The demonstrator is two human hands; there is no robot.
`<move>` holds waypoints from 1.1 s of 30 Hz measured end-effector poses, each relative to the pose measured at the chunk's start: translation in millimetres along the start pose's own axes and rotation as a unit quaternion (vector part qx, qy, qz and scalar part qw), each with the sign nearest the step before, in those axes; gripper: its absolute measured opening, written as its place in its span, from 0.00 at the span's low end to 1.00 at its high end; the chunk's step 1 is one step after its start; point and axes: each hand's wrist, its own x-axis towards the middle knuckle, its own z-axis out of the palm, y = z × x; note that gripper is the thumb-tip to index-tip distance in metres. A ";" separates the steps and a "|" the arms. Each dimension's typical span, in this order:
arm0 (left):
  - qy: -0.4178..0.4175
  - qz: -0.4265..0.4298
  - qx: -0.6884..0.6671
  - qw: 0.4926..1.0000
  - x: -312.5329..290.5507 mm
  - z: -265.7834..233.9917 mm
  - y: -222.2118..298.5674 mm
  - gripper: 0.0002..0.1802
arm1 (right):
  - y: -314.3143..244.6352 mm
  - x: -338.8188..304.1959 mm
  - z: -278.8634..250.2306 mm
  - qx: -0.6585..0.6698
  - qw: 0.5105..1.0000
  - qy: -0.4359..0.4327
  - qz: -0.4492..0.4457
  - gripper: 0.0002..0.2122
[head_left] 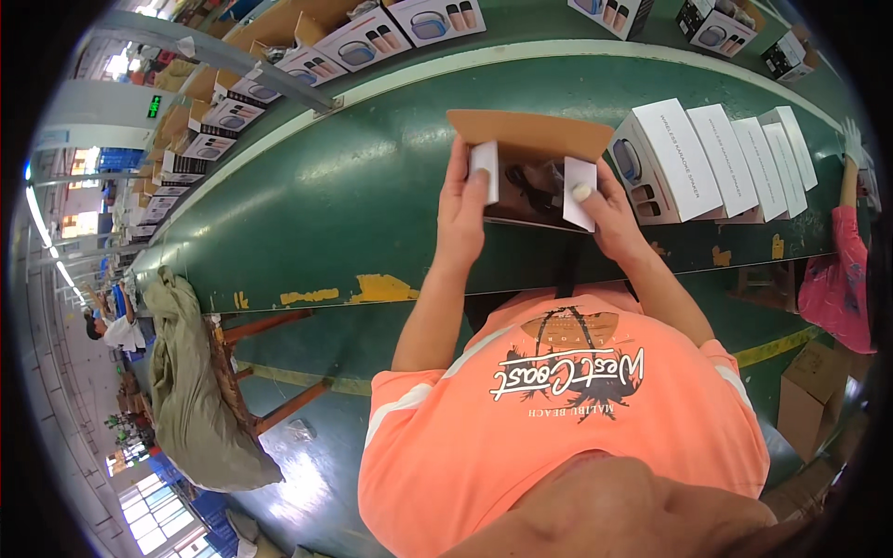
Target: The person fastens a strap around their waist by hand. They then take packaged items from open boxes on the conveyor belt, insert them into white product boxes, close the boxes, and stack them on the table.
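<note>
An open cardboard box [528, 130] is held between my two hands at the near edge of the green table. Its brown inner lid stands raised on the far side. My left hand [465, 197] grips the left side, thumb pressing on a white side flap [484, 160]. On the other side, my right hand [612, 212] grips the box with its thumb on the right white flap [580, 177]. A coiled black cable [528, 190] shows inside, beside something in clear plastic. Whatever lies beneath them is hidden.
Right of my box, several closed white boxes [686, 158] lean in a row on the green table [353, 177]. Open printed boxes [365, 39] line the raised far ledge. A wooden stool with a khaki cloth [181, 372] stands left. At far right, a co-worker's gloved hand [851, 141] reaches in.
</note>
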 end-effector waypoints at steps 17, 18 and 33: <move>-0.203 0.095 0.346 0.911 -6.0 -22.5 45.2 0.37 | -70.7 -10.6 11.0 -0.471 0.814 -0.194 -0.279 0.19; -0.208 0.112 0.353 0.905 -6.6 -23.4 44.9 0.36 | -70.7 -11.6 12.0 -0.481 0.809 -0.193 -0.278 0.18; -0.212 0.160 0.430 0.863 -6.2 -13.8 55.6 0.26 | -87.6 -12.1 15.6 -0.493 0.796 -0.203 -0.285 0.11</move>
